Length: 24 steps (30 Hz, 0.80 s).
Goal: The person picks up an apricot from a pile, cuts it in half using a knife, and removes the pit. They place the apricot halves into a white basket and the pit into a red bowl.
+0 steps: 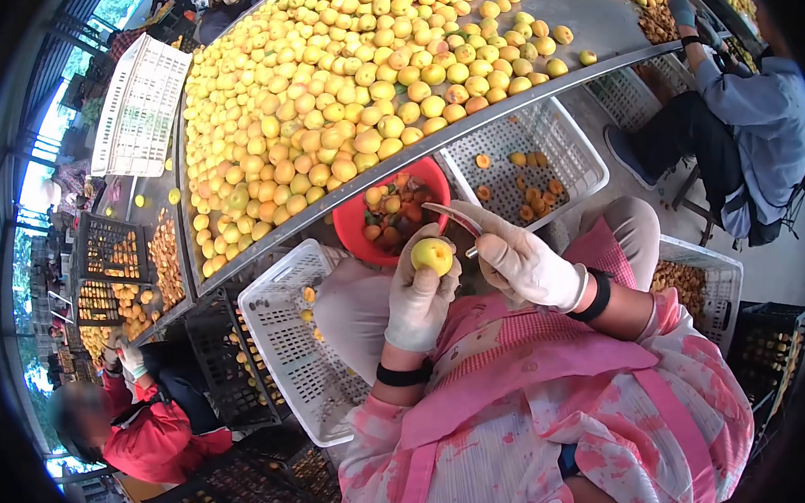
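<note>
My left hand, in a pale glove, grips a whole yellow apricot between its fingers and thumb. My gloved right hand is closed round a curved-bladed cutting tool with red along it, its tip pointing left above the apricot. Most of the tool's handle is hidden in the fingers. Just beyond both hands is a red bowl with dark, wet-looking fruit scraps and some apricots in it.
A metal table heaped with whole apricots lies ahead. White crates stand left and right of the bowl, with some fruit pieces inside. Co-workers sit at left and right. Black crates are stacked left.
</note>
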Motion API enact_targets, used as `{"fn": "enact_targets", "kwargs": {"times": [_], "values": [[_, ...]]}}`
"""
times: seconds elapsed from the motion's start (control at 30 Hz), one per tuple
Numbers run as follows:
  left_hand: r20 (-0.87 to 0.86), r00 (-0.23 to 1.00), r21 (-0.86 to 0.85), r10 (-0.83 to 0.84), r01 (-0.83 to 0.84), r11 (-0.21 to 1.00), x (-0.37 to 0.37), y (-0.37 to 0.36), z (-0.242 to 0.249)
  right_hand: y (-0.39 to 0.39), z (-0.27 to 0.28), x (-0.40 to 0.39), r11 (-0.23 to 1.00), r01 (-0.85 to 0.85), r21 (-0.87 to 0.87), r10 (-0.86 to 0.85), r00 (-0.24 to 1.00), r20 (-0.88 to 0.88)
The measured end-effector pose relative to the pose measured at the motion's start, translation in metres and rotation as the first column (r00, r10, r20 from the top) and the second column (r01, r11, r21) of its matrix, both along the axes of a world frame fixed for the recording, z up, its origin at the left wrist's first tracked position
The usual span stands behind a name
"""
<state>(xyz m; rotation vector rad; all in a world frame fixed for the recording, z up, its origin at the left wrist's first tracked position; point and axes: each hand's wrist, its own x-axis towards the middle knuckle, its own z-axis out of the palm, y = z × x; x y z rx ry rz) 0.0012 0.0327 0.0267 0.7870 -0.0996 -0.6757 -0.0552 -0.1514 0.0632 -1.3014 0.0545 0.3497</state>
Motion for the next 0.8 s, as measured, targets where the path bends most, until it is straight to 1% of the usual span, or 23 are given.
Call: {"fn": "enact_targets", "kwargs": {"times": [0.03,0.07,0.1,0.13,0.2,0.23,0.27,0.33,0.37,0.43,0.47,0.53,0.57,0.63,0.67,0.73,0.77,0.8], "values": [[0.039,0.999,0.038,0.008,-0.009,0.999,0.000,0.000,0.000,0.005,-0.005,0.000,0.994,0.044,-0.098,-0.029,0.988,0.153],[0.039,0.999,0.033,0.013,-0.015,0.999,0.001,0.001,0.000,0.010,-0.009,0.000,0.977,0.101,-0.187,-0.040,0.952,0.305],[0.093,0.996,0.062,-0.013,0.007,0.998,0.002,0.003,-0.001,0.016,-0.009,0.001,0.975,0.144,-0.170,-0.079,0.937,0.339],[0.146,0.988,0.092,-0.040,0.027,0.995,0.003,0.003,-0.001,0.019,-0.013,0.000,0.975,0.139,-0.175,-0.073,0.937,0.340],[0.162,0.986,0.098,-0.035,0.019,0.995,0.001,0.000,0.003,0.022,-0.020,-0.001,0.938,0.206,-0.277,-0.053,0.879,0.474],[0.177,0.984,0.108,-0.035,0.016,0.994,0.000,0.000,0.006,0.018,-0.008,-0.003,0.934,0.125,-0.334,0.016,0.921,0.389],[0.176,0.984,0.106,-0.030,0.012,0.994,-0.001,-0.001,0.008,0.017,-0.004,-0.004,0.934,0.121,-0.337,0.021,0.921,0.389],[0.216,0.975,0.128,-0.054,0.027,0.991,-0.001,0.000,0.011,0.017,-0.001,-0.006,0.877,0.164,-0.451,0.048,0.906,0.421],[0.215,0.975,0.126,-0.052,0.025,0.992,0.000,0.001,0.011,0.017,-0.001,-0.007,0.876,0.162,-0.453,0.050,0.906,0.421],[0.237,0.965,0.152,-0.109,0.074,0.986,0.001,0.005,0.009,0.018,-0.003,-0.009,0.830,0.200,-0.522,0.061,0.896,0.439],[0.237,0.965,0.150,-0.108,0.073,0.986,0.001,0.004,0.011,0.018,-0.002,-0.009,0.828,0.199,-0.524,0.062,0.896,0.439],[0.335,0.933,0.287,-0.130,0.030,0.957,-0.001,0.003,0.018,0.018,0.001,-0.010,0.847,0.182,-0.499,0.072,0.891,0.447],[0.334,0.934,0.286,-0.127,0.028,0.958,-0.002,0.003,0.020,0.018,0.001,-0.010,0.847,0.179,-0.500,0.075,0.892,0.446],[0.304,0.946,0.224,-0.110,0.042,0.974,-0.001,0.002,0.022,0.015,0.001,-0.008,0.832,0.172,-0.528,0.096,0.892,0.442],[0.307,0.946,0.224,-0.109,0.040,0.974,-0.003,0.000,0.022,0.017,0.000,-0.008,0.832,0.172,-0.528,0.098,0.890,0.444],[0.122,0.992,-0.084,-0.014,0.025,0.996,-0.007,-0.010,0.022,0.021,-0.004,-0.008,0.850,0.277,-0.448,0.014,0.838,0.545],[0.128,0.992,-0.086,-0.013,0.024,0.996,-0.009,-0.013,0.022,0.021,-0.003,-0.007,0.849,0.279,-0.448,0.016,0.835,0.550],[0.095,0.995,-0.104,0.017,-0.007,0.995,-0.013,-0.015,0.021,0.021,-0.002,-0.006,0.806,0.339,-0.485,0.021,0.803,0.596]]}}
